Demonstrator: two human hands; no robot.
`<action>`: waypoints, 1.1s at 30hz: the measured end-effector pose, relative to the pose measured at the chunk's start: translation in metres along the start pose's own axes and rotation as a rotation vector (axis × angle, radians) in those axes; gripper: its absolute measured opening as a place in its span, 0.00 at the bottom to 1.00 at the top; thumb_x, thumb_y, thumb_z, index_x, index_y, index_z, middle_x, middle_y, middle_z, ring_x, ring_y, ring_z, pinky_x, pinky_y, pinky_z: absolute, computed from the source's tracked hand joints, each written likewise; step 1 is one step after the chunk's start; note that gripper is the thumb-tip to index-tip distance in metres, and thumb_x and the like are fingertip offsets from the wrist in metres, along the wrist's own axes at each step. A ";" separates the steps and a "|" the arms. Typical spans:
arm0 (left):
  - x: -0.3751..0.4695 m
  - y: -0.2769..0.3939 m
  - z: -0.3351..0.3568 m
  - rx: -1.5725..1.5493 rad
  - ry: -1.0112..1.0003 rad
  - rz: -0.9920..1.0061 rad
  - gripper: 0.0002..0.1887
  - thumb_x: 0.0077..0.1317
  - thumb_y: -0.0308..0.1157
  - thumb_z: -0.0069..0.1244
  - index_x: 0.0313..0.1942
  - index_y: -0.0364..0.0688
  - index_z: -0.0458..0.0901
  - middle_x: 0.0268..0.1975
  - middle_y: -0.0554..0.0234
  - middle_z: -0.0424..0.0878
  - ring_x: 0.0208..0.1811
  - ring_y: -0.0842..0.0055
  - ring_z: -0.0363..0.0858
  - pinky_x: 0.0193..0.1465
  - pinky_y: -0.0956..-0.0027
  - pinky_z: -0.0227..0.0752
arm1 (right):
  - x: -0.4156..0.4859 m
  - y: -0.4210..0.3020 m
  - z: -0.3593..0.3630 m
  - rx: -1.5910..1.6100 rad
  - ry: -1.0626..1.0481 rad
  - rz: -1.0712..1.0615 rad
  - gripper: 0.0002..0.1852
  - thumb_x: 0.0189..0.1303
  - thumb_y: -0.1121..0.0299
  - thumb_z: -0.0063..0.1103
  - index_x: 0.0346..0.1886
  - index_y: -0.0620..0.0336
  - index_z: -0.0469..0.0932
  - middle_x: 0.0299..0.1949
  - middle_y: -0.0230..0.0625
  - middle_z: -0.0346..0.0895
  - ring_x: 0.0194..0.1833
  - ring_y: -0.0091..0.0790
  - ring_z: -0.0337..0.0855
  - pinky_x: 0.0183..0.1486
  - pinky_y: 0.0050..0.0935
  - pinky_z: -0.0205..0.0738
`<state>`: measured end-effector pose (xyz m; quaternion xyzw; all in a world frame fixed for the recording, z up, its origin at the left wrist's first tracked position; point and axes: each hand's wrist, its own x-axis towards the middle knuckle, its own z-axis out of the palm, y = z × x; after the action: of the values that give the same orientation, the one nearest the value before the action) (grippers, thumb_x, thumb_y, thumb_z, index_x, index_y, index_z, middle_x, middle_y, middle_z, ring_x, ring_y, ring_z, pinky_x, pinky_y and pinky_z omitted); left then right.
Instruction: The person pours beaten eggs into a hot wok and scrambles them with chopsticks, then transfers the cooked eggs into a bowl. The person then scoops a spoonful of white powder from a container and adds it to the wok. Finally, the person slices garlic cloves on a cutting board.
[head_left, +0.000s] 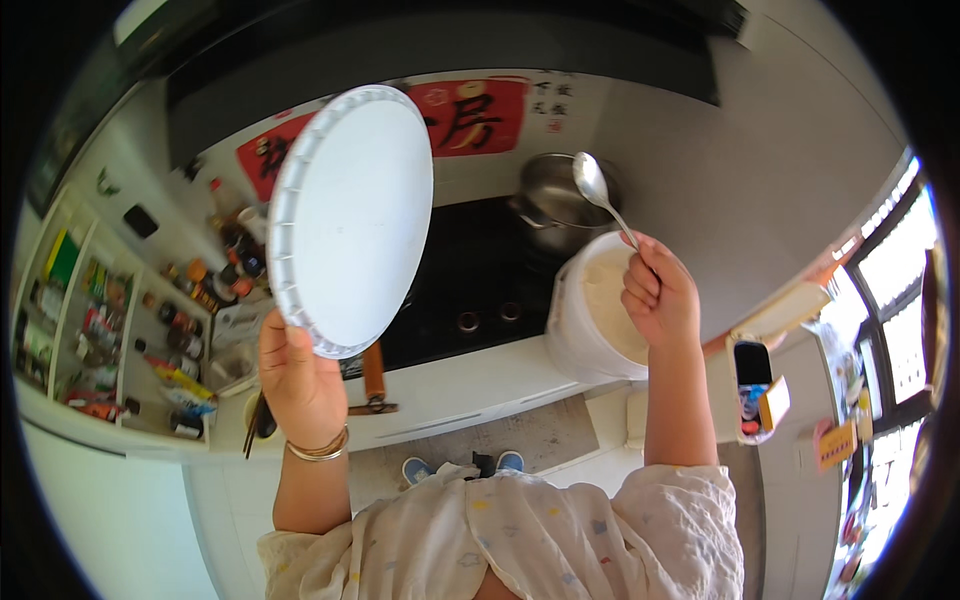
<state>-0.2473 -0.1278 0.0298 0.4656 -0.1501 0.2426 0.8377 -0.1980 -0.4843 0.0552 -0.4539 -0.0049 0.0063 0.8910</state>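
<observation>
My left hand (300, 382) grips the lower edge of a round white plastic lid (360, 225), raised on edge with its broad flat face towards me. Tabs run around the lid's rim. In my right hand (660, 289) is a metal spoon (592, 180), held by its handle with the bowl pointing up and to the left. Just behind that hand stands a white plastic bucket (566, 322), uncovered, with a pale, cream-coloured powdery or grainy content (606, 300) inside. My right hand and wrist hide part of the bucket's opening.
A metal pot (559, 199) stands on the black cooktop (472, 270), below a dark range hood (450, 45). At left are bottles on the counter and a shelf unit (124, 352) of packets and jars. A wooden-handled tool (373, 371) lies at the counter's front edge.
</observation>
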 end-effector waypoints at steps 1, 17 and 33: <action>-0.001 -0.014 0.015 0.016 -0.042 -0.007 0.16 0.70 0.36 0.47 0.52 0.34 0.70 0.50 0.60 0.77 0.52 0.75 0.75 0.59 0.66 0.66 | -0.016 -0.009 -0.022 0.030 0.014 -0.034 0.11 0.68 0.68 0.45 0.45 0.64 0.76 0.15 0.21 0.53 0.16 0.16 0.50 0.17 0.18 0.44; -0.051 -0.195 0.188 0.412 -0.354 0.115 0.10 0.67 0.30 0.51 0.44 0.36 0.72 0.38 0.67 0.71 0.36 0.85 0.66 0.38 0.80 0.64 | -0.145 -0.040 -0.195 0.171 0.363 -0.186 0.11 0.67 0.71 0.44 0.46 0.65 0.75 0.16 0.23 0.57 0.16 0.16 0.52 0.17 0.17 0.46; -0.077 -0.222 0.205 0.784 -0.651 0.310 0.10 0.62 0.30 0.55 0.41 0.36 0.75 0.40 0.55 0.76 0.41 0.64 0.74 0.46 0.65 0.69 | -0.147 -0.032 -0.232 -0.021 0.472 -0.182 0.10 0.66 0.72 0.48 0.46 0.64 0.75 0.18 0.22 0.59 0.17 0.15 0.54 0.18 0.16 0.49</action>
<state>-0.1956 -0.4225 -0.0574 0.7674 -0.3674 0.2443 0.4653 -0.3410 -0.6929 -0.0552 -0.4495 0.1625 -0.1805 0.8596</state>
